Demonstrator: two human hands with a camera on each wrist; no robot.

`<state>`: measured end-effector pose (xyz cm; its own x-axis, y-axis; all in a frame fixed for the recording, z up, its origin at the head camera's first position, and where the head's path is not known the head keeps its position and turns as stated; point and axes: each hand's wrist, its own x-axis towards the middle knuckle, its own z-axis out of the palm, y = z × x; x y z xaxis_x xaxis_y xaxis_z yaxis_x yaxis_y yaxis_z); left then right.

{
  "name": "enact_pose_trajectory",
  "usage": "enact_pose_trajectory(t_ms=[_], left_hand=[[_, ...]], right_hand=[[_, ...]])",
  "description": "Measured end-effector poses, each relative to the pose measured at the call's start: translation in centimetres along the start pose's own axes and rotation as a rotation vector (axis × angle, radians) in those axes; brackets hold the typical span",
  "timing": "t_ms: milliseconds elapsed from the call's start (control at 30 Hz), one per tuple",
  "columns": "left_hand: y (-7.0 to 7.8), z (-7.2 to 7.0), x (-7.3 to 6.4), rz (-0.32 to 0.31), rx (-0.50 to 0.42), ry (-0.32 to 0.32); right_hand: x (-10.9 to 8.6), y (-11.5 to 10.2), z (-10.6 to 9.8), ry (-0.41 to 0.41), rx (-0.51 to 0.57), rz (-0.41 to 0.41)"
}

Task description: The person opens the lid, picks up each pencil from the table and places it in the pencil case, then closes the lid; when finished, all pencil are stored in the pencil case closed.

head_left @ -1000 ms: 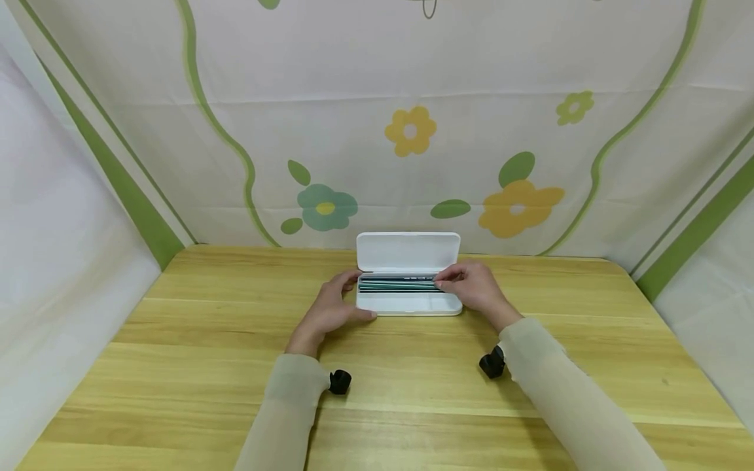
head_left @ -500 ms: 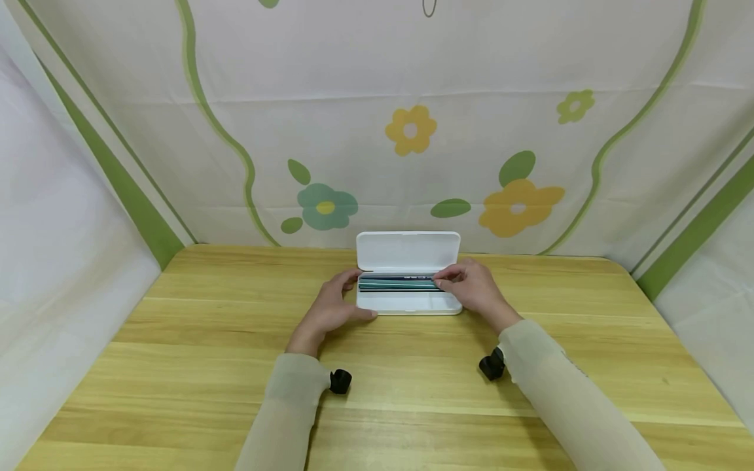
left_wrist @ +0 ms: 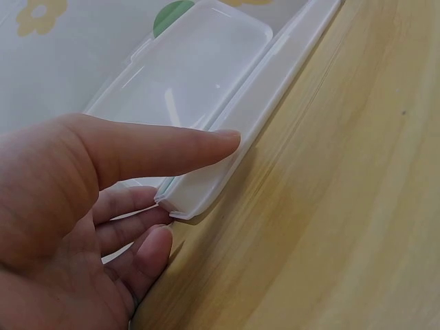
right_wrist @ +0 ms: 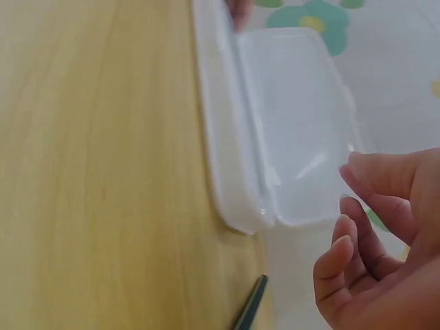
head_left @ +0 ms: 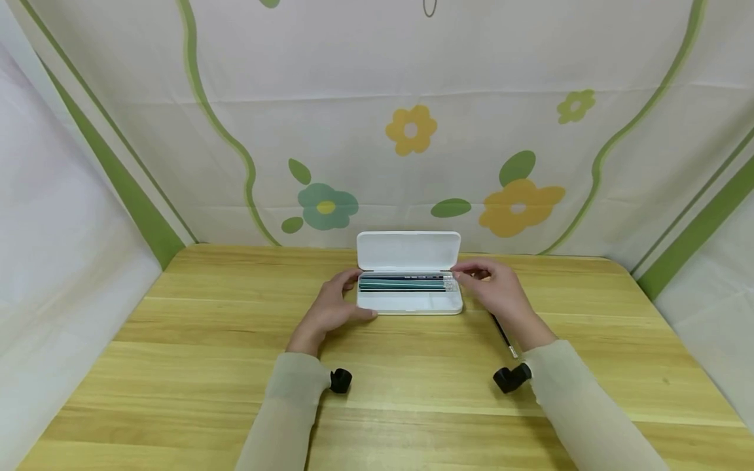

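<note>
A white pencil case (head_left: pixel 391 303) lies with its lid (head_left: pixel 408 251) raised at the back of the table. Inside its rear part rest several dark and green pencils (head_left: pixel 403 285), ferrules toward the right. My left hand (head_left: pixel 328 307) holds the case's left end, thumb along the front edge and fingers behind. At the right end, my right hand (head_left: pixel 499 293) has its thumb and index fingertip close to the lid's corner. Nothing shows between its loosely curled fingers in the right wrist view. One black pencil (head_left: pixel 503 336) lies on the table beside my right wrist, partly hidden by it.
The wooden table (head_left: pixel 406 405) reaches back to a white curtain (head_left: pixel 353 150) printed with flowers and leaves. The lid stands close to that curtain. Small black wrist cameras (head_left: pixel 340 381) hang at both sleeves.
My right hand has let go of the pencils in the case and moved right to the case's corner. Their right ends and the black pencil on the table now show. My left hand stays put.
</note>
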<state>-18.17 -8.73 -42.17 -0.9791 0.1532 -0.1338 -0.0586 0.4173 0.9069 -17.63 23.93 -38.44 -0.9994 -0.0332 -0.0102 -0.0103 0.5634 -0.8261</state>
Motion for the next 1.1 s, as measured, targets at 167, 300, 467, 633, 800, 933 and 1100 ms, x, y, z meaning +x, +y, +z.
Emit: enact_pose_trajectory(t_ms=[167,300,467,633,800,933,1100], left_hand=[[0.0,0.0,0.2,0.004,0.004,-0.004],[0.2,0.0,0.1,0.006,0.004,-0.006],[0.1,-0.2,0.0,0.015,0.018,-0.011],[0.1,-0.6,-0.1,0.007,0.017,-0.009],[0.1,-0.7,-0.1,0.013,0.009,-0.013],[-0.2,-0.7,-0.1,0.016,0.004,-0.014],[-0.4,-0.9,-0.3,0.014,0.009,-0.010]], right_hand=[[-2.0,0.2,-1.5,0.034,0.050,0.042],[-3.2,1.0,-2.2,0.034,0.116,0.076],[-4.4,2.0,-2.5,0.037,0.212,0.111],[-5.4,2.6,-2.6,0.034,0.245,0.143],[-6.4,3.2,-2.7,0.034,0.242,0.152],[-7.2,3.8,-2.9,0.010,0.256,0.157],[-7.6,4.1,-3.1,-0.031,0.269,0.199]])
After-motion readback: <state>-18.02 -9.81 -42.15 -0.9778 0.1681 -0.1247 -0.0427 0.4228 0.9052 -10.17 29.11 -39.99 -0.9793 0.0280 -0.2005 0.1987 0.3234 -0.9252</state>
